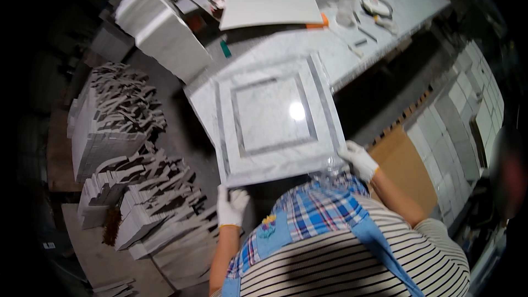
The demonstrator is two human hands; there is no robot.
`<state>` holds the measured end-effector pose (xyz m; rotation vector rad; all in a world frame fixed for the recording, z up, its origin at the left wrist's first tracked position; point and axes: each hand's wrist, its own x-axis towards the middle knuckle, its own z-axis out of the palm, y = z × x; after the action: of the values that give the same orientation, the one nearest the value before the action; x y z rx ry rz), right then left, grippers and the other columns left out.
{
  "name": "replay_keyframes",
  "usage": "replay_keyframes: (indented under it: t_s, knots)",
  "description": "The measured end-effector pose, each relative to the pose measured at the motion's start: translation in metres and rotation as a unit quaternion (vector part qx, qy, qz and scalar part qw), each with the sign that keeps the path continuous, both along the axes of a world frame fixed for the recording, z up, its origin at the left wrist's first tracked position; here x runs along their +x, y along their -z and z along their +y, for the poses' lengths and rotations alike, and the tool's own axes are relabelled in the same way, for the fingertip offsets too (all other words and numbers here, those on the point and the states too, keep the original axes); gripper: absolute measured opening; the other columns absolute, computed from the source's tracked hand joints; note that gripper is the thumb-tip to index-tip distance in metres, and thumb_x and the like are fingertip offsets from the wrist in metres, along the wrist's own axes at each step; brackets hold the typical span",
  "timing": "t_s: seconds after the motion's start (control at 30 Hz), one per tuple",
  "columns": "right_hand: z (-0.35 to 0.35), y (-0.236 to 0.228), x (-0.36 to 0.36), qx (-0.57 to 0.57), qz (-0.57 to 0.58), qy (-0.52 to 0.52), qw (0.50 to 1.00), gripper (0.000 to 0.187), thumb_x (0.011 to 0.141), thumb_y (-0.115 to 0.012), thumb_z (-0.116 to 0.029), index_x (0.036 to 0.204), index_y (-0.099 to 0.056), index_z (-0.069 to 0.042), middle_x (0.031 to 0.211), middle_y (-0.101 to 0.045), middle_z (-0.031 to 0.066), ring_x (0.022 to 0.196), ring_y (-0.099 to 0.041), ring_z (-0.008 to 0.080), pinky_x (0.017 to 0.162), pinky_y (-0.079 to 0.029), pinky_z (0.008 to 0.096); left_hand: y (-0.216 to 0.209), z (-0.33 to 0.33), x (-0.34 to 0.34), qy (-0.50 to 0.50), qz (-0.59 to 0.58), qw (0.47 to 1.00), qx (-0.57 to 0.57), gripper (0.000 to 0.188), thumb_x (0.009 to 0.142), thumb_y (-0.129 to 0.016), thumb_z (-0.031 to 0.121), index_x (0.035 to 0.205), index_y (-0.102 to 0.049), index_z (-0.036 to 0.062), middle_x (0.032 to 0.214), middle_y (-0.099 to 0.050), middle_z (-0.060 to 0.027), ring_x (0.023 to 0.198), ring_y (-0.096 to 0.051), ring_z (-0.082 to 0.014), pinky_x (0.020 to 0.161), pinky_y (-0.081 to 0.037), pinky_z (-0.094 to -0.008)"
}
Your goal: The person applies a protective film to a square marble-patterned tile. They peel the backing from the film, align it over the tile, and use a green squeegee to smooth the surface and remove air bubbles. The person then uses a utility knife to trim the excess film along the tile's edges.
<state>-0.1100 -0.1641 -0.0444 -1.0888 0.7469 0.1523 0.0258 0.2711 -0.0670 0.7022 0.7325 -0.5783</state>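
One squarish panel (270, 113) points away from the hands (231, 207), angled slightly left.

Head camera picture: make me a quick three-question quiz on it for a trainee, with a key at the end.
1. Multiple choice: which corner of the panel is the left hand at? A, the upper left. B, the lower left. C, the upper right.

2. True or false: the right hand wears a black glove.

3. Fill in the missing word: in the picture, the clear bottle stands to the ____ of the large white sheet.

Key: 1. B. 2. False; its glove is white. 3. right.
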Motion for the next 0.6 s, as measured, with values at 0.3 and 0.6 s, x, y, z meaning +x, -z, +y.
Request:
replay_keyframes:
  t_s: [0.3,0.6]
  knots:
    - [0.012,-0.021,-0.008,-0.008,-0.037,-0.073,0.997,0.067,0.081,-0.078,-0.010,0.141,-0.050,-0.001,0.125,-0.064,0.0098,0.118,-0.056,0.0181,0.102,-0.045,0.0311,-0.011,-0.127,-0.039,0.078,0.057,0.994,-0.045,0.052,0.093,-0.067,0.048,0.108,-0.057,-0.0004,0.094,-0.064,-0.0181,0.093,-0.067,-0.0364,0.080,-0.060,-0.0470]
    - [-0.019,0.030,-0.016,-0.370,0.083,-0.224,0.898,0.031,0.085,-0.065,-0.017,0.114,-0.073,-0.009,0.106,-0.074,0.0129,0.098,-0.069,0.0244,0.088,-0.052,0.0339,0.013,-0.124,-0.019,0.190,0.018,0.982,0.007,0.065,0.095,-0.061,0.053,0.130,-0.048,-0.0004,0.109,-0.060,-0.0216,0.089,-0.066,-0.0320,0.072,-0.062,-0.0427]
